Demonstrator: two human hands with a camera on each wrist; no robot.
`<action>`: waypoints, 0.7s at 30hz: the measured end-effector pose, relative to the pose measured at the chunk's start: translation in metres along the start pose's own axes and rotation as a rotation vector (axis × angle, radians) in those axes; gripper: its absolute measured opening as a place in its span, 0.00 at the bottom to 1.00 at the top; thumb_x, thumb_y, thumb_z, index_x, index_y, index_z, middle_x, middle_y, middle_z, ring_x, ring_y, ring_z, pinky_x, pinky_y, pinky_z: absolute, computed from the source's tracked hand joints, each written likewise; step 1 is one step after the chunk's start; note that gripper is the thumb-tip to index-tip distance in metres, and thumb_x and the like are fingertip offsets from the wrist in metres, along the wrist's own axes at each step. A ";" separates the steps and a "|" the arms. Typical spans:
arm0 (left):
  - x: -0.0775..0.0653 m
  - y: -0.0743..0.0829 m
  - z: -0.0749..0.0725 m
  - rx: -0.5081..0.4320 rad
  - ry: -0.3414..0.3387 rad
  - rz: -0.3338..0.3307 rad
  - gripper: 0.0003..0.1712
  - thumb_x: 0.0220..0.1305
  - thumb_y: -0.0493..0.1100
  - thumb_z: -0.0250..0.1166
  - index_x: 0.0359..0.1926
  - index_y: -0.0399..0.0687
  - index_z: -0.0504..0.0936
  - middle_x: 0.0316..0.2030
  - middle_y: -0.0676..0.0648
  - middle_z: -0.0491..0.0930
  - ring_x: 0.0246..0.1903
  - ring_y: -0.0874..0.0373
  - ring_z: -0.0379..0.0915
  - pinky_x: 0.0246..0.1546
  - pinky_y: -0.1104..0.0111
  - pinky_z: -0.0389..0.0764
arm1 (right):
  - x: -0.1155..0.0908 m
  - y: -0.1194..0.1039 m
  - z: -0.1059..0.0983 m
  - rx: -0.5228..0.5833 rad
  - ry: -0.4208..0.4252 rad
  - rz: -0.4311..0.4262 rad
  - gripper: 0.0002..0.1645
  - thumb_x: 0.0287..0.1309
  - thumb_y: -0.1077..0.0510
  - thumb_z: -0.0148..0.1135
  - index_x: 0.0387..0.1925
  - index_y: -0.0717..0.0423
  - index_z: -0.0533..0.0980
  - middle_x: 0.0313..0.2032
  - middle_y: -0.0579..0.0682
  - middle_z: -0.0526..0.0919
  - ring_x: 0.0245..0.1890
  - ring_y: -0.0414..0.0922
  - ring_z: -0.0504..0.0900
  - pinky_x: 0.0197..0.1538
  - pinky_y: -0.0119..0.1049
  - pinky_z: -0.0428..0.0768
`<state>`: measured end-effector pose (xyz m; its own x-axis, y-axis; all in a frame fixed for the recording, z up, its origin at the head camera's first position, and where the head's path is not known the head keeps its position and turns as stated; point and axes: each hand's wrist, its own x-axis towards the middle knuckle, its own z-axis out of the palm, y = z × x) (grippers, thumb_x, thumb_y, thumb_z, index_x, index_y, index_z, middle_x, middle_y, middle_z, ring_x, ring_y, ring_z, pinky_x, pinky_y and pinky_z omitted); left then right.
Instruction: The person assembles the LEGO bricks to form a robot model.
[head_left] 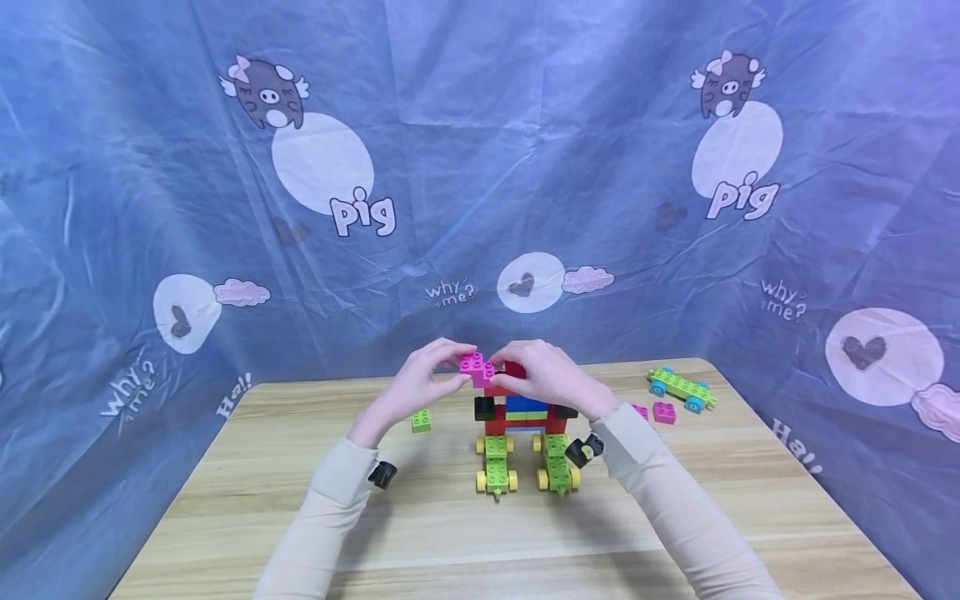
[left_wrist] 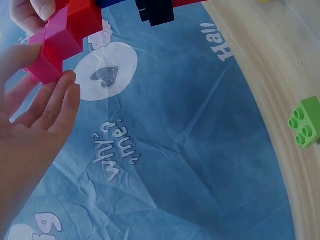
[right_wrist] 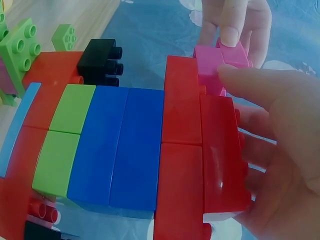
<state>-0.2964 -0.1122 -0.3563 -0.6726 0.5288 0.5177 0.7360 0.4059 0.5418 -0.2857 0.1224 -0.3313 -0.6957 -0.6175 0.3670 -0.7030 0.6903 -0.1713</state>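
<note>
Two joined pink bricks, the outer one a step higher than the inner one, sit at the upper left of a tall brick build. My left hand pinches the outer pink brick between thumb and fingers. From the other side, my right hand has its thumb against the pink bricks, its other fingers partly hidden behind the red top brick. Below are blue bricks, green bricks and black side bricks. Two green wheeled bases with yellow wheels stand at the bottom.
A loose green brick lies left of the build on the wooden table. To the right are pink bricks and a green wheeled base with blue wheels. A blue printed cloth hangs behind the table.
</note>
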 end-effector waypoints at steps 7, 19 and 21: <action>-0.004 -0.003 0.001 -0.073 -0.022 -0.100 0.30 0.57 0.42 0.67 0.62 0.52 0.71 0.53 0.49 0.77 0.49 0.56 0.76 0.52 0.63 0.80 | -0.006 0.004 -0.005 0.022 0.070 0.002 0.19 0.56 0.46 0.64 0.48 0.48 0.80 0.45 0.45 0.84 0.41 0.40 0.83 0.43 0.34 0.84; -0.006 -0.008 0.008 -0.078 -0.008 -0.150 0.32 0.58 0.45 0.66 0.63 0.51 0.67 0.48 0.46 0.78 0.47 0.56 0.77 0.49 0.69 0.81 | -0.028 0.025 -0.028 0.026 0.151 0.062 0.20 0.57 0.46 0.62 0.50 0.46 0.78 0.47 0.45 0.83 0.48 0.43 0.82 0.52 0.42 0.81; -0.006 -0.009 0.009 -0.080 -0.004 -0.149 0.30 0.59 0.46 0.65 0.62 0.50 0.68 0.47 0.47 0.79 0.46 0.57 0.78 0.48 0.69 0.81 | -0.033 0.030 -0.032 0.024 0.172 0.071 0.20 0.57 0.46 0.62 0.49 0.46 0.78 0.47 0.45 0.83 0.48 0.43 0.81 0.52 0.43 0.80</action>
<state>-0.2981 -0.1125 -0.3703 -0.7734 0.4703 0.4250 0.6196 0.4192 0.6636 -0.2789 0.1761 -0.3191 -0.7098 -0.4924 0.5036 -0.6577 0.7193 -0.2238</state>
